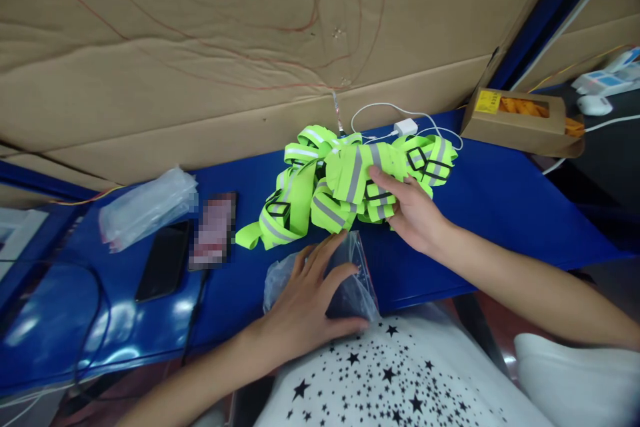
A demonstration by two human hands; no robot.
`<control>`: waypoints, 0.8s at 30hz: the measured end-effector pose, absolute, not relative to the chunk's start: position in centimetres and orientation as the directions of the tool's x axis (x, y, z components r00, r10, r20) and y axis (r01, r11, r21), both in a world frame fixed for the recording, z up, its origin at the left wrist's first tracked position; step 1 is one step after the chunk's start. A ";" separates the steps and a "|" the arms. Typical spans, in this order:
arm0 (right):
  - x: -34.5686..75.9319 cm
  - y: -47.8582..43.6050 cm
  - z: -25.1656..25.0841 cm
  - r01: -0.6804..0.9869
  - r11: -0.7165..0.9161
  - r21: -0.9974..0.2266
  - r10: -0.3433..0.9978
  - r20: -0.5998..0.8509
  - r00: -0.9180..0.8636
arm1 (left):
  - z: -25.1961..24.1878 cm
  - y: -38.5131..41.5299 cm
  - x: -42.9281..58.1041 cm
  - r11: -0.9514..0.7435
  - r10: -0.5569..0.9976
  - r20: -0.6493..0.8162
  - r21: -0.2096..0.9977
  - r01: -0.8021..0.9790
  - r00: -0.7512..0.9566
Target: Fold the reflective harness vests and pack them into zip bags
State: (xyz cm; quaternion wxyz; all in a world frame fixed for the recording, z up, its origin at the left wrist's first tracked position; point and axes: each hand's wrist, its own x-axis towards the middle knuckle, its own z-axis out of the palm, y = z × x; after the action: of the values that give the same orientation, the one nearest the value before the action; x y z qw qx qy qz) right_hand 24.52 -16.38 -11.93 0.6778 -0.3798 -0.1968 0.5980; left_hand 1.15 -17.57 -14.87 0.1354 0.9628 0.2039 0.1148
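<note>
A pile of neon-green reflective straps (295,200) with grey stripes and black buckles lies on the blue table. My right hand (413,207) is closed on one folded reflective strap (355,174), thumb on top, at the front right of the pile. Below the pile, my left hand (315,287) rests over a clear plastic bag (353,280) at the table's front edge. Its fingers are spread, and it grips nothing. Part of the bag is hidden under that hand.
Left on the blue table (400,274) lie a stack of clear plastic bags (150,207), a black phone (164,260) and another phone (214,230) with a cable. Behind the straps is a white charger (405,127). A cardboard box (523,122) stands at the back right.
</note>
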 end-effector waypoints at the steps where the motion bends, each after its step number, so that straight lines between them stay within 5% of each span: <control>1: 24.5 -16.4 -11.9 -0.662 -0.008 -0.750 0.957 -0.198 0.213 | -14.7 -17.7 1.1 -0.880 0.437 0.204 0.297 0.370 0.876; 11: 23.7 -18.9 -11.2 -0.531 -0.043 -0.846 0.995 -0.087 0.057 | -10.1 -17.6 0.7 -0.776 0.566 0.538 0.093 0.624 0.625; 17: 23.7 -18.4 -11.7 -0.396 0.079 -0.915 0.978 -0.006 0.208 | -10.1 -15.1 1.3 -0.765 0.454 0.640 -0.076 0.639 0.620; 24: 24.0 -19.1 -10.0 -0.007 0.270 -0.963 0.954 0.266 0.135 | -11.4 -12.7 1.6 -0.834 0.343 0.645 -0.125 0.537 0.683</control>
State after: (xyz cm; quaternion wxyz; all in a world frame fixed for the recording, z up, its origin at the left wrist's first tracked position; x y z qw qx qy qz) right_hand 23.96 -19.11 -10.01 0.6015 -0.4534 -0.5225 0.3995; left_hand 1.55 -12.69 -11.44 -0.1539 0.9044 0.2432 0.3150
